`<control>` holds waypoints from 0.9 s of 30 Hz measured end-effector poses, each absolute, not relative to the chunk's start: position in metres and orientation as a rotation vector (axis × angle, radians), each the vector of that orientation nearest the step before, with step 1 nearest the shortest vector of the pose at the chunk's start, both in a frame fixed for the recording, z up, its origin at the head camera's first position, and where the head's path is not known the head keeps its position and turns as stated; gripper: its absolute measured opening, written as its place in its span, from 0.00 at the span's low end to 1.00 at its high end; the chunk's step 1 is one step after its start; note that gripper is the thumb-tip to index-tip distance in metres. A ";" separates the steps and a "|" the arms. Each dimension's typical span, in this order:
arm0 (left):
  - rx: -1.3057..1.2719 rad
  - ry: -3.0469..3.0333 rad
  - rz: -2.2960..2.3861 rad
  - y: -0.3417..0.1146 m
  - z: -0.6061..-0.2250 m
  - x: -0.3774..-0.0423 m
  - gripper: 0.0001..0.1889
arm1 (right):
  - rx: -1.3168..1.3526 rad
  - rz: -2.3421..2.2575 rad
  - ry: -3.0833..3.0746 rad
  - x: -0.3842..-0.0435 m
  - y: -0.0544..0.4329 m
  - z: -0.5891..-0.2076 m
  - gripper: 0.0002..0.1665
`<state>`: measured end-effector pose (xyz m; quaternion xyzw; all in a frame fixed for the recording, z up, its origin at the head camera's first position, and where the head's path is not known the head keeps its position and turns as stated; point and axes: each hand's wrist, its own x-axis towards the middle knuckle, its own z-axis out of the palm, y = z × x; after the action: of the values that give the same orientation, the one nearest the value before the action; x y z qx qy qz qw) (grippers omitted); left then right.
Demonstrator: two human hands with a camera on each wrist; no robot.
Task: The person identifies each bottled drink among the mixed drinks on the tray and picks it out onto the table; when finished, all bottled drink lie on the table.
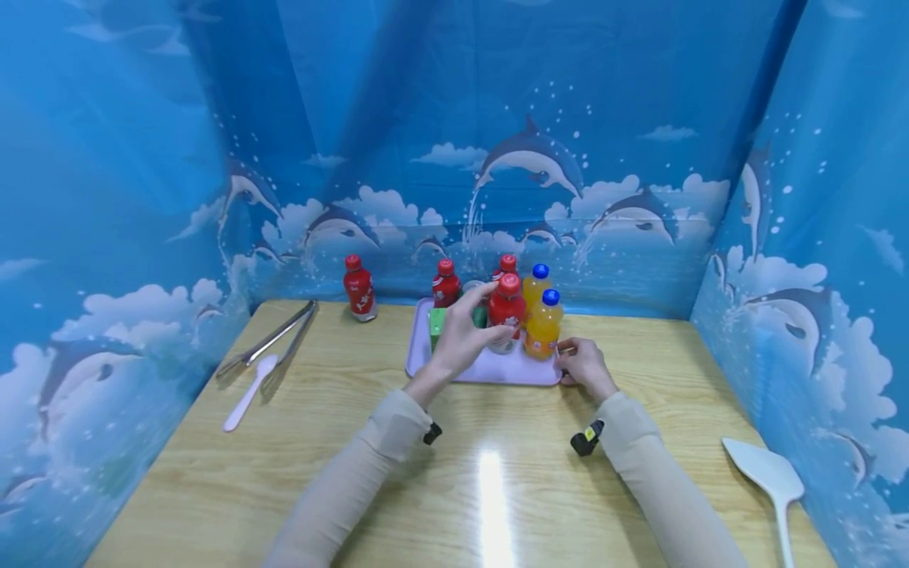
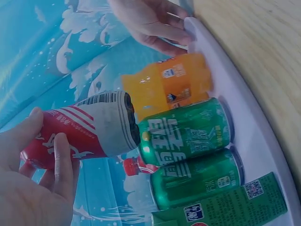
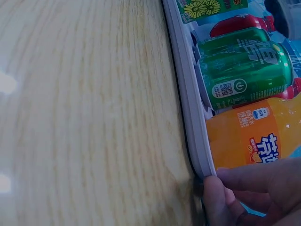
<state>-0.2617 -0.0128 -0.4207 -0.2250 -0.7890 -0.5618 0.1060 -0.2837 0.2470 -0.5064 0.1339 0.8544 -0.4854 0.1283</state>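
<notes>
My left hand (image 1: 458,339) grips a red plastic bottle (image 1: 506,306) with fingers and thumb curled round it. In the left wrist view its silver-white base hangs close beside the top of a green can (image 2: 188,134). My right hand (image 1: 585,367) pinches the near right corner of a pale lilac tray (image 1: 490,372) between thumb and fingers. On the tray, two orange soda bottles (image 1: 543,330) with blue caps stand at the right. Green cans fill the middle, with a green carton (image 1: 436,323) at the left. Two more red bottles (image 1: 446,285) stand behind.
Left of the tray, another red bottle (image 1: 359,290) stands at the table's back edge. Metal tongs (image 1: 284,335) and a pale pink spoon (image 1: 250,394) lie at the left. A white turner (image 1: 770,473) lies at the right edge. Dolphin-print curtains (image 1: 454,142) enclose the table.
</notes>
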 end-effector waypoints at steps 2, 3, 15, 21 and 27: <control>-0.643 -2.289 -1.703 -0.015 -0.417 -0.262 0.38 | 0.394 -1.408 2.482 -0.284 0.246 -0.506 0.26; -0.631 -2.273 -1.721 -0.016 -0.416 -0.262 0.38 | 0.397 -1.405 2.481 -0.284 0.246 -0.507 0.26; -0.491 -2.095 -1.780 -0.038 -0.393 -0.267 0.35 | 0.414 -1.421 2.483 -0.284 0.245 -0.506 0.26; -0.457 -2.022 -1.781 -0.055 -0.381 -0.275 0.35 | 0.414 -1.422 2.488 -0.283 0.245 -0.507 0.25; -0.413 -2.005 -1.722 -0.074 -0.376 -0.285 0.34 | 0.425 -1.428 2.496 -0.284 0.245 -0.507 0.25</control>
<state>-0.2853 -0.0736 -0.3757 -0.1501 -0.7291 -0.6264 0.2313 -0.2838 0.2448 -0.5074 0.1453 0.8527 -0.4878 0.1174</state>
